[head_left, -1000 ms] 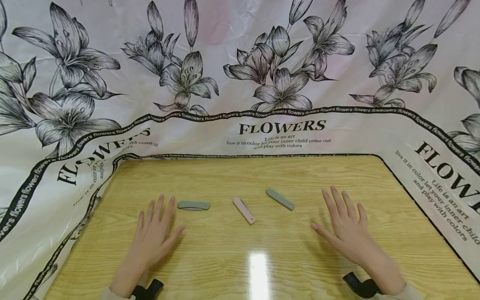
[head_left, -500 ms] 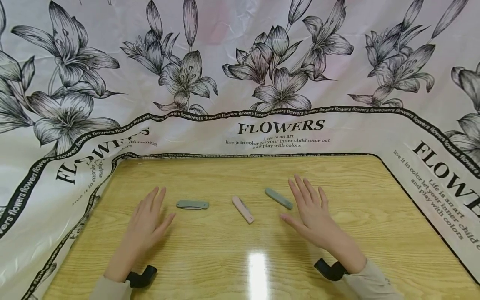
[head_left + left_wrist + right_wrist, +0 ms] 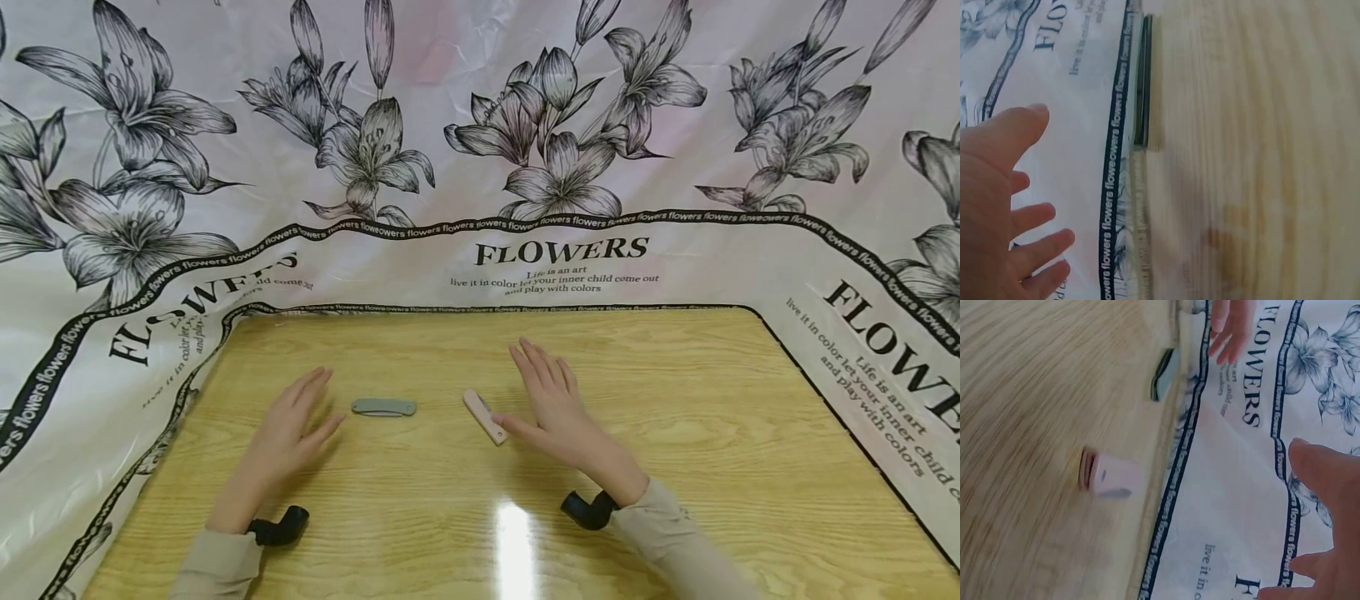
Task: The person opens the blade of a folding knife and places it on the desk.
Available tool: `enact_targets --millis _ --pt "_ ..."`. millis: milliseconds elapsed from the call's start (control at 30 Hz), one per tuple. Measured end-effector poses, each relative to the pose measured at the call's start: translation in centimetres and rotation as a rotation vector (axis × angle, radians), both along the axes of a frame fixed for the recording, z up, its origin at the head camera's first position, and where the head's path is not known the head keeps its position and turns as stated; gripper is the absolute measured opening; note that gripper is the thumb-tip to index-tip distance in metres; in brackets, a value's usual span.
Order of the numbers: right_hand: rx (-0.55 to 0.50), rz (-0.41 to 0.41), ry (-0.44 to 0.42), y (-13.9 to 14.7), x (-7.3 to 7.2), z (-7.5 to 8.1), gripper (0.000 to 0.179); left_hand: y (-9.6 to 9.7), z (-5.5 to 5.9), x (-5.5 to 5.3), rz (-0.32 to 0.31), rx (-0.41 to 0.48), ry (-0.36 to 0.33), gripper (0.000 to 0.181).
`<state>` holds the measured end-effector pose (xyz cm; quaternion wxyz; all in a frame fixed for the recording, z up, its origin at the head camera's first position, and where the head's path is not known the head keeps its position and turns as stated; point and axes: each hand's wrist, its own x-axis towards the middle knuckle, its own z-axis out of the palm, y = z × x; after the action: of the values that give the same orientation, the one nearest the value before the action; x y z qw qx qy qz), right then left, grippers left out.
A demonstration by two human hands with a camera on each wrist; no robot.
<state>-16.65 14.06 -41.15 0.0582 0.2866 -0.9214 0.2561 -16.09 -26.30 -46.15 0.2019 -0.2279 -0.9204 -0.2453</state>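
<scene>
A sage-green folding knife [image 3: 384,407], folded, lies crosswise on the wooden table. To its left, my left hand [image 3: 288,427] is held with fingers extended and thumb apart, touching nothing that I can see. A pink folding knife [image 3: 480,410] lies slanted near the middle, its lower end beside my right thumb in the head view. My right hand [image 3: 553,408] has its fingers straight and holds nothing visible. In the right wrist view this hand [image 3: 1329,512] appears apart from the pink knife [image 3: 1119,475]. A second green knife is hidden behind the right hand in the head view.
The light wooden table [image 3: 720,467] carries a bright reflection near its front. A white cloth printed with flowers and lettering [image 3: 562,262] borders it at the back and both sides. Black wrist mounts [image 3: 588,510] sit under both wrists.
My right hand has moved left across the table, past the second green knife and up to the pink one. My left hand has shifted slightly left and turned more sideways. The visible knives stay put.
</scene>
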Motion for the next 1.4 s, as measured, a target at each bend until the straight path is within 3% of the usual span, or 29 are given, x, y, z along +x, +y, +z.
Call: enact_targets --millis 100,200,467,600,700,867,967,1167,1300,1400 --pt "-0.048 0.018 -0.021 -1.3 -0.7 -0.1 0.094 -0.5 0.1 -0.3 0.008 0.044 -0.089 0.069" --pt "-0.096 0.029 -0.039 -2.8 -1.4 -0.3 0.094 -0.8 0.0 -0.7 -0.014 0.088 -0.122 0.066" --pt "-0.167 0.048 -0.149 -6.8 -3.0 -1.5 0.09 -1.5 -1.2 -2.0 -0.103 0.142 -0.045 0.054" --pt "-0.153 0.045 -0.204 -8.7 -3.4 -2.2 0.087 -1.6 -1.7 -2.5 -0.097 0.144 -0.05 0.054" --pt "-0.145 0.045 -0.25 -10.0 -3.6 -2.7 0.082 -1.5 -1.9 -2.7 -0.091 0.173 -0.127 0.054" --pt "-0.107 0.064 -0.28 -11.9 -3.8 -3.7 0.072 -1.2 -2.2 -2.8 -0.121 0.304 -0.33 0.062" --pt "-0.114 0.071 -0.301 -12.8 -4.0 -4.2 0.066 -0.8 -2.6 -2.9 -0.102 0.35 -0.399 0.066" --pt "-0.2 0.057 -0.378 -13.9 -4.5 -4.8 0.054 0.1 -3.0 -3.1 -0.08 0.42 -0.473 0.066" --pt "-0.217 0.054 -0.382 -14.4 -4.6 -5.1 0.046 0.4 -3.2 -3.1 -0.078 0.429 -0.488 0.056" --pt "-0.212 0.068 -0.349 -14.6 -4.8 -5.5 0.037 0.5 -3.3 -2.9 -0.089 0.407 -0.451 0.048"
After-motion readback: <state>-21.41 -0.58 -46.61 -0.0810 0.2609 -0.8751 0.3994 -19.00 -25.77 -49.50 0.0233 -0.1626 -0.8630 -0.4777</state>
